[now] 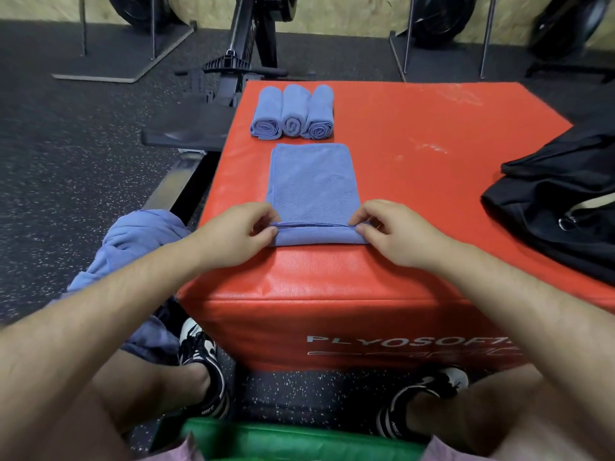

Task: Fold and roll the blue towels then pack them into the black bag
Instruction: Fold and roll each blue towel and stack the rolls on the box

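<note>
Blue microfibre towel (312,181), folded to a narrow strip, lies flat on top of the red plyo box (416,134). Its long axis runs straight away from the person. The near end is turned over into a first low roll, whose axis runs left to right across the strip.

- Left hand (233,232): fingers (266,216) and thumb curled, pinching the left end of the roll.
- Right hand (396,232): same grip, fingers clamped on the right end of the roll.
- Both hands sit at the near part of the box top, level with each other, with the roll between them.

Three rolled towels (293,111) lie just beyond the strip's far edge. They are side by side and touching, with long axes running away from the person and spiral ends facing the camera.

Black bag (559,207) is slumped at the right edge of the box top, well apart from the towel. I cannot tell whether its mouth is open.

A heap of loose blue towels (139,241) sits left of the box, beside the left forearm. White lettering on the box's near face reads "PLYOSOFT", cut off. The floor is speckled black rubber (66,161), and a rowing machine (239,61) stands beyond the box.
</note>
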